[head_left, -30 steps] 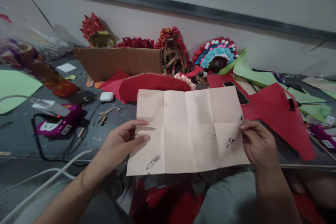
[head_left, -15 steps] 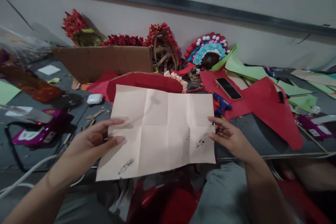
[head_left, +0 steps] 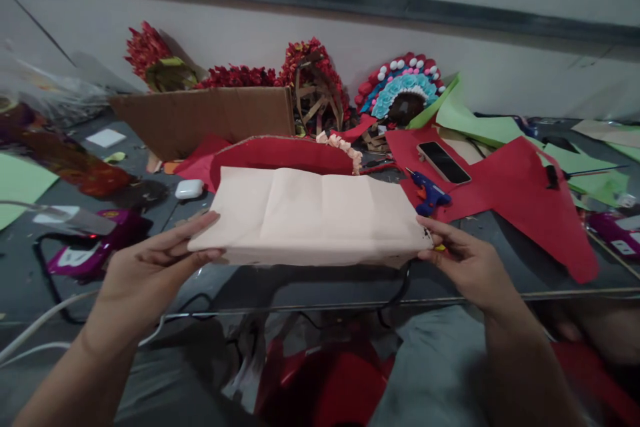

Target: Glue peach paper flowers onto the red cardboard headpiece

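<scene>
Paper (head_left: pixel 310 213): creased beige sheet, held level above the desk (head_left: pixel 310 287) edge, left hand (head_left: pixel 150 267) and right hand (head_left: pixel 463 257) each pinching one end. Risk: limp middle may sag or tear if the grips pull unevenly; glue gun (head_left: pixel 429 192) lies near.

Both forearms are bare with no sleeves, and the lap wears grey trousers (head_left: pixel 440 367).

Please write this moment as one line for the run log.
left hand: pinches left edge of creased paper | right hand: pinches right edge | paper: held above dark table
</scene>
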Motion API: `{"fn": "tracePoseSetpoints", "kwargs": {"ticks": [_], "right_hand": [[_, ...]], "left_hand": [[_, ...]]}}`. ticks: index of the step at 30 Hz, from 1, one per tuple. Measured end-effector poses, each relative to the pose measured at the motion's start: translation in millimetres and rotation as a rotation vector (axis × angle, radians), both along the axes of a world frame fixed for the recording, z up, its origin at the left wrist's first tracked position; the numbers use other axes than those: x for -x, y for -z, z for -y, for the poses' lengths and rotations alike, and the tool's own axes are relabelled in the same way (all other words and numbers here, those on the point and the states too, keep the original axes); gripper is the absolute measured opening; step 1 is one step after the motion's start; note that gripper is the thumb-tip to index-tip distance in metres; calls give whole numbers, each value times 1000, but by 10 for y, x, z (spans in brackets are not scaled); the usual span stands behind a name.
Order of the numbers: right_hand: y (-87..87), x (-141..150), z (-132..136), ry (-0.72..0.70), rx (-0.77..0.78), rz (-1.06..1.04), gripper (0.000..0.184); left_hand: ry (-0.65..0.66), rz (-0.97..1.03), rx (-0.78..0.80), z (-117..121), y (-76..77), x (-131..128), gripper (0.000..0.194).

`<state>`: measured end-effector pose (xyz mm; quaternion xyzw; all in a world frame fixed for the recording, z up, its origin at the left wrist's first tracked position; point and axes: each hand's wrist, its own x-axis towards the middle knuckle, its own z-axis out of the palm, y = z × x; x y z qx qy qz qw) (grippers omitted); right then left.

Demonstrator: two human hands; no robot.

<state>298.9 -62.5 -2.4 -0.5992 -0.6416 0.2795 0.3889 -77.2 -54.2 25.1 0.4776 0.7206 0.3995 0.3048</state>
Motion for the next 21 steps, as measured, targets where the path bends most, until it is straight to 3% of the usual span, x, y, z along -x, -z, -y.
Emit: {"fn": "tracePoseSetpoints", "kwargs": {"ticks": [6,9,13,17,21], "right_hand": [[-9,140,4,96,-289,220,18],[7,159,-4,128,-412,288,12],[41,180,-32,86,-456,386,9],[55,373,-25,141,-534,692,3],[82,686,16,-81,-524,786,18]], "left_hand": [[-20,-275,-207,68,55,-27,17],[77,-390,-305,80,86,-24,8],[211,-554,-361,62,142,-18,6],[394,-513,-454,59,219,-85,7],[482,-401,-357,110,257,-221,14]]}}
